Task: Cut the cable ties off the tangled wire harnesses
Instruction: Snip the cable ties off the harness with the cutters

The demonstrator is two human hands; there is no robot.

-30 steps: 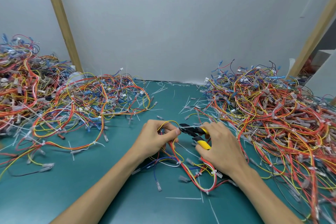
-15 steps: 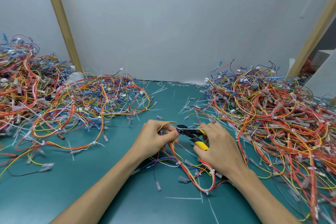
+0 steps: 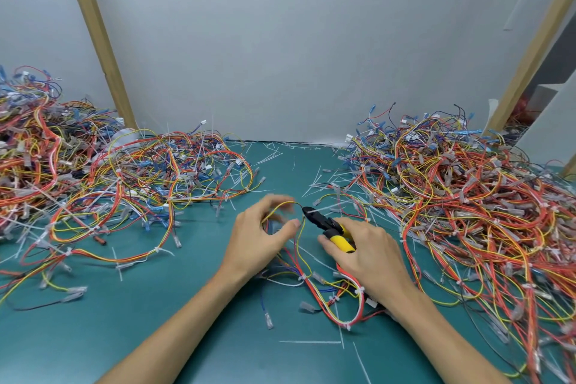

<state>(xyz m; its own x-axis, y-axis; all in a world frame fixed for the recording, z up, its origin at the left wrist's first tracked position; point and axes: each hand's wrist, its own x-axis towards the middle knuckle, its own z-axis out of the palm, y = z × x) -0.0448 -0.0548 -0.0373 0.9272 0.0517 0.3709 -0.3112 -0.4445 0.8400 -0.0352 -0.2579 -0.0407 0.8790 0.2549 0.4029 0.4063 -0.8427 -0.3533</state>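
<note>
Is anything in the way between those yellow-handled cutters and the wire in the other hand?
Nothing visible. The cutters in the right hand point at the yellow wire loop gripped by the left hand, tip beside it.

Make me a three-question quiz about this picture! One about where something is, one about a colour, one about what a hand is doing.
1. Where are the cutters?
A. In the right hand
B. On a chair
C. In a box

2. What colour is the table mat?
A. Red
B. White
C. Teal

3. What is the left hand doing?
A. Lying flat
B. Holding a wire harness
C. Waving high

1 A: its fingers wrap the yellow handles.
2 C: teal shows around the hands.
3 B: it pinches a yellow wire loop.
</note>
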